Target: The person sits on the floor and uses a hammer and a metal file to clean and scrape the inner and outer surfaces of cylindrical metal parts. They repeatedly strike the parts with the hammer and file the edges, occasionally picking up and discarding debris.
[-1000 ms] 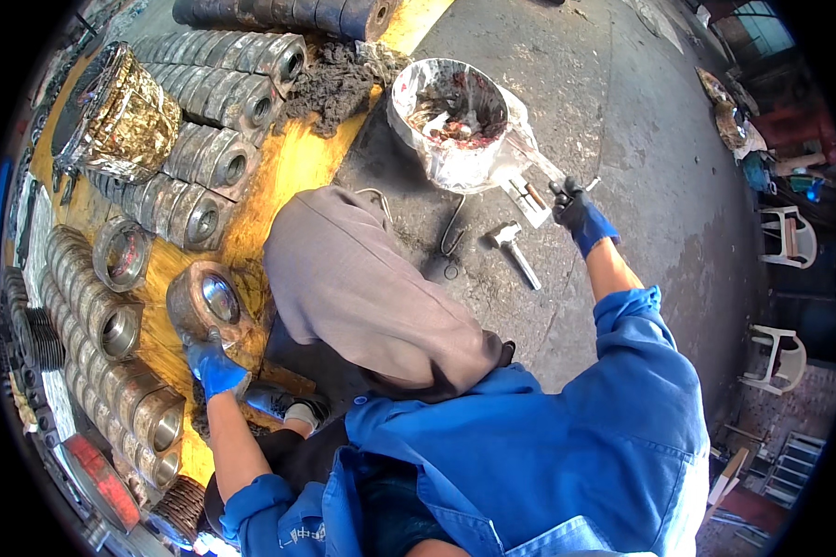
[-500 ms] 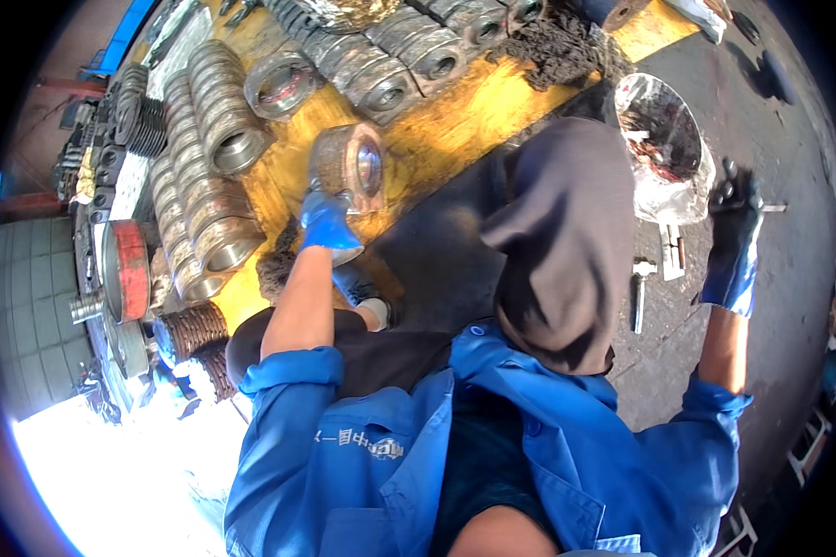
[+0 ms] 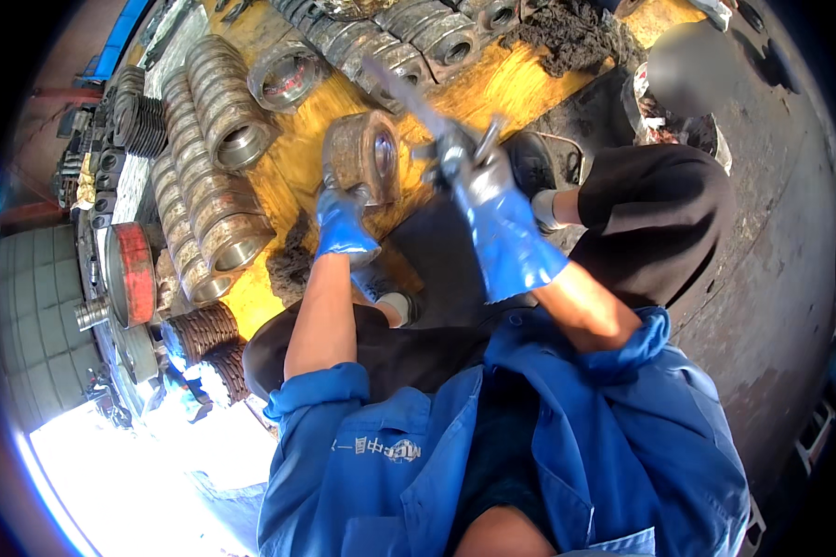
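Over here the grey floor (image 3: 771,241) spreads widest, off to the right of the block. A yellow board (image 3: 529,88) lies under the block and reaches out past it on the far side. On the near side of the block sits a person (image 3: 622,418) in blue, knees spread. Rows of rings (image 3: 204,186) run along to the left of the block, with more lines of worn metal pieces (image 3: 353,45) beyond it. A dark heap (image 3: 571,39) is piled beyond the block and to its right; a red wheel (image 3: 130,274) stands well to its left. The block (image 3: 351,153) itself rests on the board, its round bore facing right. At its near edge, the left hand (image 3: 341,220), gloved, grips it. Just right of it, the right hand (image 3: 481,181) is clenched round a tool (image 3: 404,95), too blurred for me to make out
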Action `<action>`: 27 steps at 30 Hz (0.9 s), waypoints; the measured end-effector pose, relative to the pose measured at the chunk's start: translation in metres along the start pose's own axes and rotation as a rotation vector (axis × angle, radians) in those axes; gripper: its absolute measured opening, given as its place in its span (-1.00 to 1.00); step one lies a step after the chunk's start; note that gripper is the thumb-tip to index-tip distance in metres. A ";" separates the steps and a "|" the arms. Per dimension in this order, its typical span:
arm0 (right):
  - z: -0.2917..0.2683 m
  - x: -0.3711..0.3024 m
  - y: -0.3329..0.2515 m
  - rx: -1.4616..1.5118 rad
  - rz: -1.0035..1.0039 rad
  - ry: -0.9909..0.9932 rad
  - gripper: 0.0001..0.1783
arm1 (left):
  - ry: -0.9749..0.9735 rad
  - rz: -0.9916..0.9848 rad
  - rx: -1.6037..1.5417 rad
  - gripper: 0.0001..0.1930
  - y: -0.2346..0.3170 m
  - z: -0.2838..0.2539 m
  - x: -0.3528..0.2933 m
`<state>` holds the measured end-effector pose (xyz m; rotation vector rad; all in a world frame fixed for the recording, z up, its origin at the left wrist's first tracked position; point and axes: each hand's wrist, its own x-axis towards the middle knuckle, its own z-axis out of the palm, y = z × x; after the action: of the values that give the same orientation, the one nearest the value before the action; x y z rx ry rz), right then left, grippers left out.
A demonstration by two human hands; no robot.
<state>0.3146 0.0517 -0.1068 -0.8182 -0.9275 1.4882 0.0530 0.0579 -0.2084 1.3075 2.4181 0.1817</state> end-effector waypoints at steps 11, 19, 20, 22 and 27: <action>-0.026 -0.044 0.179 0.600 0.505 0.011 -0.76 | 0.058 0.084 -0.824 -0.40 0.027 0.057 -0.042; -0.038 -0.067 0.191 -0.643 0.115 -0.375 -0.54 | -0.383 -0.442 -1.195 -0.67 0.053 0.055 -0.042; -0.041 -0.067 0.195 -0.641 0.146 -0.396 -0.56 | -0.375 -0.437 -1.182 -0.68 0.048 0.063 -0.035; -0.049 -0.074 0.243 -0.394 0.255 -0.312 -0.60 | -0.374 -0.419 -1.158 -0.70 0.049 0.074 -0.025; -0.051 -0.079 0.276 -0.264 0.262 -0.220 -0.67 | -0.299 -0.333 -0.979 -0.70 0.049 0.076 -0.019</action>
<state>0.2462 -0.0339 -0.3767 -1.0118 -1.2367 1.7304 0.1302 0.0647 -0.2585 0.4395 1.8169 0.8656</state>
